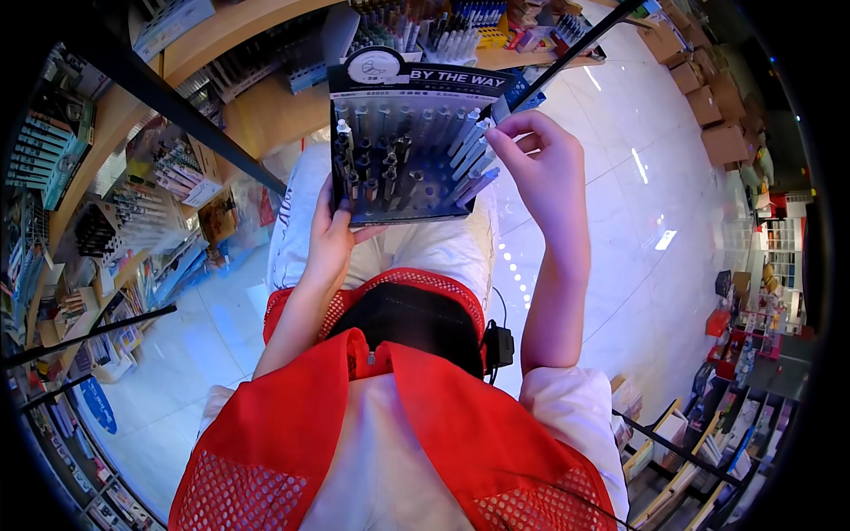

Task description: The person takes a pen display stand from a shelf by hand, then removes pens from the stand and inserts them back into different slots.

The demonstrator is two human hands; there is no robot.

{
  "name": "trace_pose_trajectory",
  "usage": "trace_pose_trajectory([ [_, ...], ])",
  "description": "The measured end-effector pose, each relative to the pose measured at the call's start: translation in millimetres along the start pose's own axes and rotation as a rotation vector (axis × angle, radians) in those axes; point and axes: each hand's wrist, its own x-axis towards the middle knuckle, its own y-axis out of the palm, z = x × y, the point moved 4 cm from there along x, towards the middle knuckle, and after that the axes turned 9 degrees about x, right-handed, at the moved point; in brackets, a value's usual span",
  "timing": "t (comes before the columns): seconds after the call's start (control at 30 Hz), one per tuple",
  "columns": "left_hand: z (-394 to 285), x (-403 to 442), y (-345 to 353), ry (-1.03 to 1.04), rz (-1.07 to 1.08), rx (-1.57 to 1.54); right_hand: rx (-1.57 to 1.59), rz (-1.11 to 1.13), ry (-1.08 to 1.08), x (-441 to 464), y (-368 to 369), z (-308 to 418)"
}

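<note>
A dark display box (398, 208) of pens, with "BY THE WAY" on its header card, rests over my lap. My left hand (331, 239) grips the box at its lower left corner, its fingers partly hidden behind it. At the box's upper right, my right hand (542, 150) pinches with thumb and index finger at the top of a light-coloured pen (483, 126). More light pens stand in a column along the right side. Dark pens (390, 164) fill part of the left and middle, and several holders at the centre right hold nothing.
Curved wooden shelves (257, 115) with boxes of pens run along the left and top. Black bars (190, 111) cross in front of them. Cardboard boxes (726, 146) line the upper right, and a slotted rack (699, 451) stands at the lower right.
</note>
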Motion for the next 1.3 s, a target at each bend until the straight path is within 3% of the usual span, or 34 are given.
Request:
trace_pose_trajectory([
  [0.1, -4, -2, 1, -0.037, 0.018, -0.025, 0.003, 0.016, 0.089, 2, 0, -5],
  [0.3, -6, -2, 0, -0.048, 0.031, -0.038, 0.049, 0.044, -0.111, -9, 5, 4],
  [0.5, -1, -2, -2, -0.11, 0.049, -0.042, 0.064, -0.025, -0.093, -9, 6, 2],
  [0.6, -5, -3, 1, -0.108, 0.043, -0.047, -0.039, -0.03, -0.425, -8, 6, 14],
  [0.8, -10, -4, 1, -0.126, 0.021, -0.028, -0.276, 0.095, -0.611, -9, 20, 25],
  [1.1, -9, -6, 0, -0.147, 0.062, -0.021, -0.103, 0.222, -0.538, -7, 16, 16],
  [1.3, -5, -5, 1, -0.107, 0.021, 0.007, -0.242, 0.213, -0.443, -13, 14, 15],
])
